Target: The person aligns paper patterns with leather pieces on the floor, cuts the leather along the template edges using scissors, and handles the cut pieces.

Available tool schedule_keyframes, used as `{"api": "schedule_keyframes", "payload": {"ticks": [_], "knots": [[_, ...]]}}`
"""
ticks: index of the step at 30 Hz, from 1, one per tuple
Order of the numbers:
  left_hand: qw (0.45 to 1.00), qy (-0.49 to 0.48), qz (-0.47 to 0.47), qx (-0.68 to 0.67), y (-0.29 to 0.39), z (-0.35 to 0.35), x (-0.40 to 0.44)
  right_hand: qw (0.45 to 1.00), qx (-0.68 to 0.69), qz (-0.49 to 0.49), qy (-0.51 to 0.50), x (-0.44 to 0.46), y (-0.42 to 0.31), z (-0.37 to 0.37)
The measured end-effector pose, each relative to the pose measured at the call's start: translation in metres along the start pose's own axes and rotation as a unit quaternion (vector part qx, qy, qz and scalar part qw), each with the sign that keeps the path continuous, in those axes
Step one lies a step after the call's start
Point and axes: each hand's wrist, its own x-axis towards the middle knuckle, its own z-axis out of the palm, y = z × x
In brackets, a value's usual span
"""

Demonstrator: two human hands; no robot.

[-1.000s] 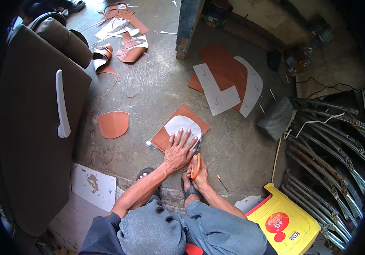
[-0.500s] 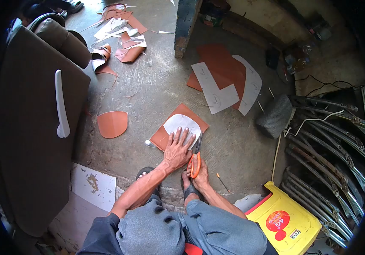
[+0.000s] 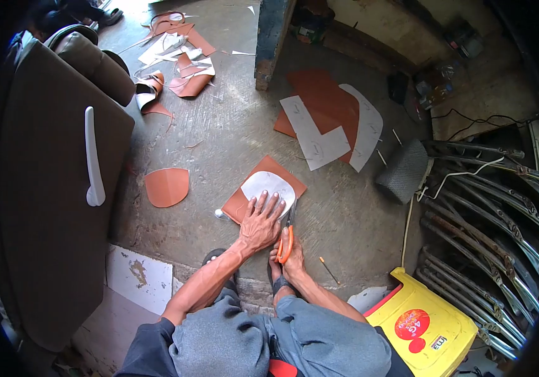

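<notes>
My left hand point(image 3: 260, 225) lies flat with fingers spread on a white rounded paper pattern point(image 3: 268, 183). Under the pattern is a brown-orange sheet of leather-like material point(image 3: 265, 164) on the floor, its corners showing around the paper. In my right hand point(image 3: 293, 256) is a pair of scissors point(image 3: 286, 244) with orange handles. Their blades point away from me, along the right edge of the paper and sheet; whether they are parted is hard to make out. A small white object point(image 3: 220, 214) touches the sheet's left corner. Left of it lies a cut brown-orange piece point(image 3: 167, 187) with rounded corners.
White patterns point(image 3: 323, 147) rest on more brown-orange sheet point(image 3: 320, 94) ahead right. Scraps point(image 3: 192, 80) litter the far floor beyond a post point(image 3: 272, 47). A dark upholstered seat point(image 3: 49, 188) stands left; a yellow plastic stool point(image 3: 432, 314) and metal frames point(image 3: 483, 251) are right.
The scissors and my right hand have shifted slightly left and toward me. My left hand stays pressed on the paper pattern. The whole view has moved a little.
</notes>
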Motion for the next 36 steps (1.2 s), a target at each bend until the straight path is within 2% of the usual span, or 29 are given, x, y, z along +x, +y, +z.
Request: {"api": "schedule_keyframes", "payload": {"ticks": [4, 11, 36], "knots": [[1.0, 0.004, 0.008, -0.001, -0.002, 0.003, -0.002, 0.998, -0.05, -0.014, 0.039, -0.007, 0.005, 0.014], [0.999, -0.029, 0.01, -0.017, -0.003, -0.002, -0.003, 0.996, -0.026, -0.056, 0.066, 0.001, 0.027, 0.018], [0.999, -0.035, 0.003, -0.039, -0.005, -0.006, -0.001, 0.997, -0.034, -0.058, 0.047, 0.006, 0.024, 0.015]]}}
